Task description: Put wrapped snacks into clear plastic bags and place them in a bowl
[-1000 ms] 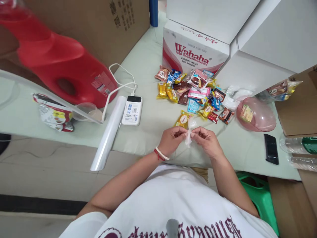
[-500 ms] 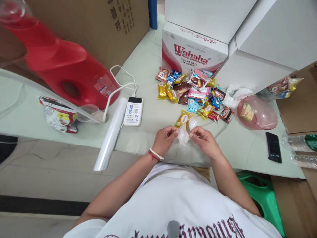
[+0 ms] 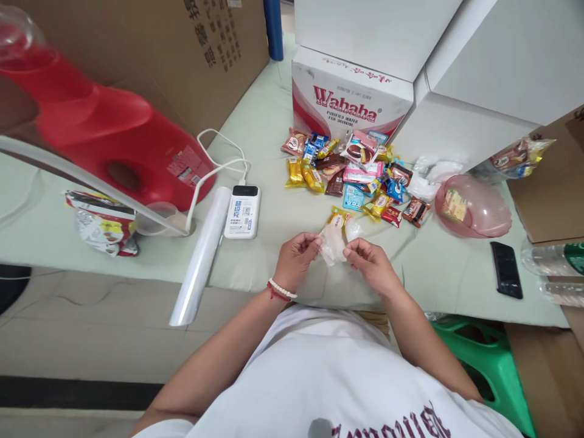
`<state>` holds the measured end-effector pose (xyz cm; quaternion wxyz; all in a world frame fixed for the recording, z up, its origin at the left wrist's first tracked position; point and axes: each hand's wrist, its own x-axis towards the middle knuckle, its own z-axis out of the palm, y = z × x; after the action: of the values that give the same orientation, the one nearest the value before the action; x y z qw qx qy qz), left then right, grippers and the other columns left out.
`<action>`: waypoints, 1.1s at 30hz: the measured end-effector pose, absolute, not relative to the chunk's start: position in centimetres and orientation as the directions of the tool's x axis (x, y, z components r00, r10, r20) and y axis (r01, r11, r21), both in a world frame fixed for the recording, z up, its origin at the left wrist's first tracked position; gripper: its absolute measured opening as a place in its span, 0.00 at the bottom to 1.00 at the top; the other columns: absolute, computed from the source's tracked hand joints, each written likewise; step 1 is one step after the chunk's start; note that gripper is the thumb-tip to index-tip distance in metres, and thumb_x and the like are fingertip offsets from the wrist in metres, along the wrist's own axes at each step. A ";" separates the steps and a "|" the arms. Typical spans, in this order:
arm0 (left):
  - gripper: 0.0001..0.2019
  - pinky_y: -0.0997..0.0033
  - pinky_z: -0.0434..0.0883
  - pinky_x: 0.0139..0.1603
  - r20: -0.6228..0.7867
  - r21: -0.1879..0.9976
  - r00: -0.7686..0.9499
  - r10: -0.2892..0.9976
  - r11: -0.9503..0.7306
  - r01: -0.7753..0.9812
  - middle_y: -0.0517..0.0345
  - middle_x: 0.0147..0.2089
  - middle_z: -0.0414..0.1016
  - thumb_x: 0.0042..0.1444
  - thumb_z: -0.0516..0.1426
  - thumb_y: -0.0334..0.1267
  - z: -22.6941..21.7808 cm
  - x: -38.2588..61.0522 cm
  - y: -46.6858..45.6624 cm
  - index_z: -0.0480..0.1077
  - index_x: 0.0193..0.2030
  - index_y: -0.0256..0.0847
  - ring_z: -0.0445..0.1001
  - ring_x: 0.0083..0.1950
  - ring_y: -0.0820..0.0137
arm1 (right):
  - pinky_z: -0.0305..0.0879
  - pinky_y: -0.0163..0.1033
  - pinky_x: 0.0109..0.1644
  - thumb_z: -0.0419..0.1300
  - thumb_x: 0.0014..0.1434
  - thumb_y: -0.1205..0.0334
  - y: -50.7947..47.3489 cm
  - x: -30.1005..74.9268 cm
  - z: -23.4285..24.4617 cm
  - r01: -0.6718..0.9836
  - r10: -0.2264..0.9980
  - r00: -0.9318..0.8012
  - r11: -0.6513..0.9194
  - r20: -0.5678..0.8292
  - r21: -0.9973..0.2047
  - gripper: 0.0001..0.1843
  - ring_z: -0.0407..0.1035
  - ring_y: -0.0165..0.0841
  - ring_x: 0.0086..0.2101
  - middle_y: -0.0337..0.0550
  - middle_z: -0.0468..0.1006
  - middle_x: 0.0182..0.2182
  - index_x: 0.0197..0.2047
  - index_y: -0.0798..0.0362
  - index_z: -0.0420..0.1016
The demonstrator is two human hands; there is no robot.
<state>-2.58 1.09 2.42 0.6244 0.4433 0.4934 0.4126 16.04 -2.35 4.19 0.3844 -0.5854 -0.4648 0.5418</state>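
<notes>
A thin, clear plastic bag [image 3: 333, 248] is stretched between my two hands, close above the table's front part. My left hand [image 3: 297, 258], with a white bead bracelet and a red cord at the wrist, pinches the bag's left side. On the other side, the fingertips of my right hand [image 3: 368, 261] pinch it too. Behind the bag lies a yellow snack packet [image 3: 337, 218], partly covered by it. A crumpled white plastic piece [image 3: 353, 229] rests just beyond my right fingers. Farther back is a heap of wrapped snacks [image 3: 335, 167] in several colours.
A Wahaba-style carton reading "Wahaha" [image 3: 351, 97] stands behind the snacks. To the right are a pink bowl [image 3: 495, 213] and a phone [image 3: 506, 271]. On the left lie a power bank [image 3: 241, 213], a plastic roll [image 3: 201, 261] and a big red jug [image 3: 114, 134].
The plastic bag is spread wider between my hands, which have moved slightly apart. The view has shifted a little; the snacks lie as before.
</notes>
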 end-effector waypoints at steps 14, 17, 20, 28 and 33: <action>0.20 0.63 0.73 0.48 -0.321 0.832 0.445 0.836 0.473 -0.290 0.60 0.34 0.74 0.46 0.72 0.50 1.0 -4.7 0.3 0.70 0.33 0.40 0.73 0.39 0.69 | 0.45 0.28 0.20 0.72 0.44 0.57 -2.4 22.2 4.3 -0.256 0.840 -0.030 -0.530 -0.542 -0.808 0.14 0.52 0.23 0.20 0.33 0.64 0.20 0.27 0.53 0.71; 0.22 0.67 0.73 0.45 -0.332 0.897 0.179 0.926 0.369 -0.244 0.59 0.40 0.74 0.43 0.73 0.48 1.0 -4.6 0.3 0.69 0.37 0.41 0.73 0.40 0.70 | 0.54 0.31 0.25 0.70 0.53 0.55 -3.4 21.8 4.0 -0.083 0.931 0.047 -0.357 -0.362 -0.930 0.13 0.58 0.25 0.22 0.33 0.66 0.21 0.29 0.52 0.72; 0.19 0.74 0.68 0.36 -0.215 0.976 -0.078 0.974 0.213 -0.035 0.62 0.35 0.72 0.48 0.70 0.49 1.3 -4.2 0.0 0.69 0.37 0.42 0.69 0.35 0.74 | 0.60 0.34 0.32 0.66 0.61 0.55 -4.4 20.7 4.2 0.080 0.991 0.047 -0.132 -0.128 -0.988 0.10 0.63 0.28 0.26 0.35 0.69 0.25 0.32 0.51 0.73; 0.20 0.74 0.63 0.31 -0.157 0.987 0.180 0.971 0.160 0.000 0.62 0.31 0.70 0.49 0.69 0.54 4.4 0.4 -1.3 0.70 0.36 0.41 0.66 0.32 0.73 | 0.64 0.38 0.42 0.60 0.67 0.66 -5.8 18.3 5.0 0.427 0.959 -0.113 0.282 0.259 -0.859 0.04 0.68 0.33 0.36 0.41 0.74 0.34 0.38 0.49 0.75; 0.19 0.73 0.63 0.34 -0.192 0.968 0.296 0.936 0.229 -0.099 0.63 0.29 0.68 0.52 0.68 0.53 3.3 0.3 -1.2 0.70 0.29 0.39 0.63 0.30 0.75 | 0.63 0.37 0.39 0.62 0.67 0.59 -6.9 18.6 3.4 0.310 0.991 0.080 0.075 0.104 -0.948 0.06 0.67 0.31 0.33 0.39 0.74 0.32 0.37 0.49 0.74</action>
<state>0.33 -1.20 3.34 0.6492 0.4761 0.4395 0.3982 18.63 -6.87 3.39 0.4619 -0.5715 -0.5693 0.3689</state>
